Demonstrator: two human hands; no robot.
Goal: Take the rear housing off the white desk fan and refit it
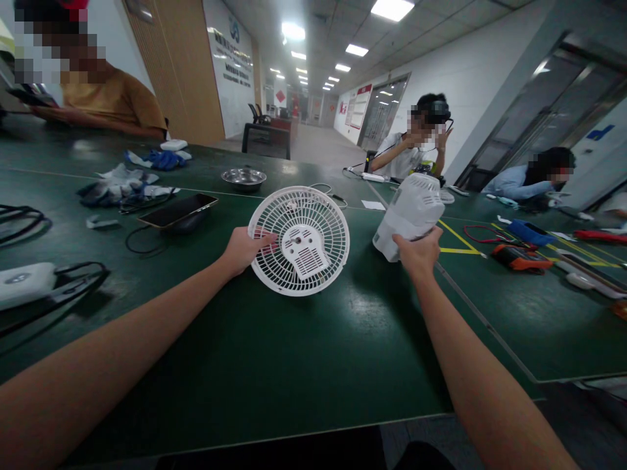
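In the head view, my left hand grips the left rim of a round white fan grille, its thumb lying across the ribs. The grille is tilted up, with a slotted plate and small holes at its centre. On the right, my right hand is wrapped round the lower part of a white plastic housing with vent slots on its upper end. The housing leans to the right. The two parts are apart, and the fingers behind each are partly hidden.
A metal bowl, a phone and crumpled gloves lie on the green table. At left is a white device with cables. An orange-and-black meter lies right. Several people sit around the table.
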